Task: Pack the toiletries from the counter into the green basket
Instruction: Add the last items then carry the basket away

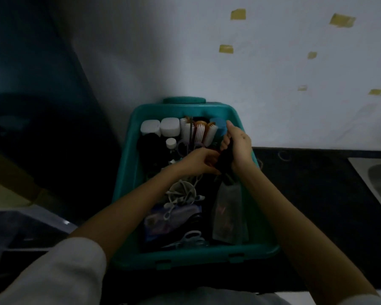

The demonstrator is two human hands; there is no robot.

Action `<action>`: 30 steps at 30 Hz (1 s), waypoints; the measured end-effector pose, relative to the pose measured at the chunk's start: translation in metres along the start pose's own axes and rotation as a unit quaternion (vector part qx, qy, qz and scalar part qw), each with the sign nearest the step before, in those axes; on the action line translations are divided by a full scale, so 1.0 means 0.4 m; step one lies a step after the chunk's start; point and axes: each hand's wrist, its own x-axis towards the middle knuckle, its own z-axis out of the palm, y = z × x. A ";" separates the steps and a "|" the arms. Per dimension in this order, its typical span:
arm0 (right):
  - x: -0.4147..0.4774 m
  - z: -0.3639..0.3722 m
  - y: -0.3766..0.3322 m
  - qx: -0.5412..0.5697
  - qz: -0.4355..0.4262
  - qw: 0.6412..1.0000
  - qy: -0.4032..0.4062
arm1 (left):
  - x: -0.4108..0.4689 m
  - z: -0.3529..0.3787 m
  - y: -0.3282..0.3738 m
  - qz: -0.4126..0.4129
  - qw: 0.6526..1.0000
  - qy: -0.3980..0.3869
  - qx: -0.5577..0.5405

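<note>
1. A green basket point(196, 256) sits on a black counter point(317, 183), its far end against a white wall point(273, 73).
2. Over the basket's right side, the right hand point(240, 146) curls its fingers round a dark item point(226, 159), too dim to identify.
3. The left hand point(198, 160) reaches in over the basket's middle, fingertips pinching that item's lower end.
4. At the basket's far end stand white jars point(161, 126) and combs point(198, 130). A pouch point(229, 212) lies along its right wall, and scissors point(191, 238) at its near end.
5. A sink point(378, 179) lies well right of the basket.

Dim white wall point(207, 51), dark counter point(317, 183), steel sink point(378, 179)
</note>
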 end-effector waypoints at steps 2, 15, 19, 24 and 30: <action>0.017 -0.001 0.041 0.004 0.005 0.999 0.044 | 0.021 0.005 -0.039 -0.013 1.000 -0.006 0.028; 0.063 -0.033 0.176 -0.039 0.058 0.991 0.114 | 0.089 -0.005 -0.122 -0.118 0.985 -0.120 -0.046; 0.068 -0.035 0.190 -0.009 0.094 0.993 0.072 | 0.084 0.005 -0.131 -0.145 0.983 -0.106 -0.033; 0.077 -0.054 0.193 -0.017 0.137 0.988 0.076 | 0.079 0.020 -0.131 -0.120 0.989 -0.083 -0.004; 0.075 -0.057 0.176 -0.148 0.148 0.975 0.075 | 0.084 0.009 -0.136 -0.125 0.984 -0.107 0.062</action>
